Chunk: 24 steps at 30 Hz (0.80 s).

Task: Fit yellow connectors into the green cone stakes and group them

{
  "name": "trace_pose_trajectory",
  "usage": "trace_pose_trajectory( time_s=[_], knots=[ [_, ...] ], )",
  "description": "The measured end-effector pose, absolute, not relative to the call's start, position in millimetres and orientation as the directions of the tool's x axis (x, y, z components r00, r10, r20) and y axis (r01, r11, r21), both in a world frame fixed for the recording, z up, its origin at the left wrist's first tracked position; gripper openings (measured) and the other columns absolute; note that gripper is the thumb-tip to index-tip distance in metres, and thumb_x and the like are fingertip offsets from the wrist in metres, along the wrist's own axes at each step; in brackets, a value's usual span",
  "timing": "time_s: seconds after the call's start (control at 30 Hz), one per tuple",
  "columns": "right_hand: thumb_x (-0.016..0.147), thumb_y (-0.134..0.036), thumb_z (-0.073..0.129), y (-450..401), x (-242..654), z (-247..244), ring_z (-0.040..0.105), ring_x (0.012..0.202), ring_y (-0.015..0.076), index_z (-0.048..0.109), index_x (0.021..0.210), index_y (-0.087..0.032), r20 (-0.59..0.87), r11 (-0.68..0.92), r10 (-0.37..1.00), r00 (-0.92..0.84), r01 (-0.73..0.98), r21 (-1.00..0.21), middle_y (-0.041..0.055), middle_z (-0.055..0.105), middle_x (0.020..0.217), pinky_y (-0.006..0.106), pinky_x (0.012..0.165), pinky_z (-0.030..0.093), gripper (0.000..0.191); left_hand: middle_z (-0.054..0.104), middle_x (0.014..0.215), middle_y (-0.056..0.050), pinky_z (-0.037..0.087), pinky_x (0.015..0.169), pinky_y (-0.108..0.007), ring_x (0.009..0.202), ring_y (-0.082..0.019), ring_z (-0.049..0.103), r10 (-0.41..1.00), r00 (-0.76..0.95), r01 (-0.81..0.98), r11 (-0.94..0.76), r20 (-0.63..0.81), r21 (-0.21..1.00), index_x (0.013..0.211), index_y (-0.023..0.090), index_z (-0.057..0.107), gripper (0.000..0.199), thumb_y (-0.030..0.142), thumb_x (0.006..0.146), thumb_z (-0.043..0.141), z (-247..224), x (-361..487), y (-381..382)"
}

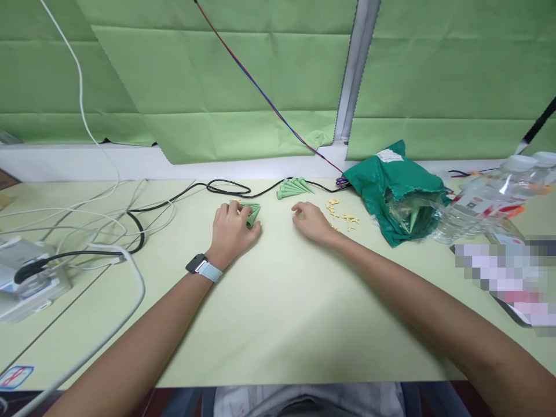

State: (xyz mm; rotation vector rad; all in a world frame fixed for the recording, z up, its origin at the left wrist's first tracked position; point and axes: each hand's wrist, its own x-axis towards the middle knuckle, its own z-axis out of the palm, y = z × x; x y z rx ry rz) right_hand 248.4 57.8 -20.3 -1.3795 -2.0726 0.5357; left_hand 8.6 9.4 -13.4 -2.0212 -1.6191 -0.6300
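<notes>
Premises: an indoor workstation, either an office or a light workshop; which of the two cannot be determined. Evidence noted: a pale, plain-topped table (278, 336) backed by a white ledge (247, 168). Creased green paper sheets (243, 87) cover the area above it, parted by a grey upright strip (356, 72). Tangled cables (142, 231) and a white plugged-in unit (30, 289) occupy the left side. Red and blue wires (278, 112) descend towards the tabletop. A numbered sticker (16, 377) marks the near left corner.
</notes>
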Motion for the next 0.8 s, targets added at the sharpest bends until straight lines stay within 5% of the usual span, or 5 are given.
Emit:
trace_pose_trajectory(
  time_s=[0.1,0.2,0.43,0.67,0.8],
  knots=[
    [0.09,-0.016,0.052,91,219,-17,0.066,0.107,0.0299,0.055,0.136,-0.018,0.289,0.43,0.897,-0.334,0.807,-0.404,0.0172,0.055,0.14,0.043,0.09,0.053,0.046,0.057,0.106,-0.016,0.041,0.088,-0.047,0.099,-0.034,0.05,0.753,0.215,0.971,-0.231,0.622,-0.056,0.104,0.019,0.066,0.023,0.035,0.09,0.056,-12,11,6],
    [0.09,-0.011,0.05,114,198,-12,0.064,0.108,0.0306,0.05,0.143,-0.017,0.29,0.467,0.868,-0.403,0.861,-0.202,0.0192,0.051,0.143,0.042,0.087,0.052,0.053,0.058,0.104,-0.015,0.041,0.087,-0.047,0.098,-0.033,0.05,0.755,0.232,0.962,-0.27,0.613,-0.032,0.105,0.019,0.065,0.021,0.031,0.09,0.056,-11,14,2],
    [0.094,-0.006,0.042,127,192,-11,0.062,0.105,0.0289,0.062,0.125,-0.015,0.291,0.532,0.823,-0.488,0.842,-0.092,0.0194,0.056,0.136,0.039,0.086,0.048,0.038,0.057,0.102,-0.014,0.042,0.087,-0.046,0.097,-0.032,0.051,0.739,0.25,0.943,-0.332,0.625,0.016,0.103,0.02,0.064,0.017,0.028,0.091,0.054,-12,18,0],
    [0.099,-0.011,0.04,102,200,-7,0.052,0.12,0.0323,0.064,0.122,-0.011,0.37,0.616,0.739,-0.563,0.787,-0.034,0.0202,0.06,0.13,0.041,0.095,0.044,0.034,0.058,0.101,-0.012,0.043,0.088,-0.045,0.097,-0.03,0.053,0.743,0.261,0.93,-0.364,0.617,0.045,0.104,0.021,0.062,0.016,0.027,0.093,0.052,-12,20,0],
    [0.097,-0.02,0.05,73,205,-8,0.057,0.116,0.0276,0.063,0.125,-0.016,0.559,0.719,0.657,-0.505,0.643,-0.264,0.014,0.064,0.124,0.038,0.097,0.047,0.031,0.061,0.104,-0.011,0.044,0.091,-0.044,0.099,-0.029,0.056,0.749,0.249,0.91,-0.398,0.614,0.116,0.119,0.019,0.057,0.026,0.031,0.097,0.05,-10,26,-3]
  ],
)
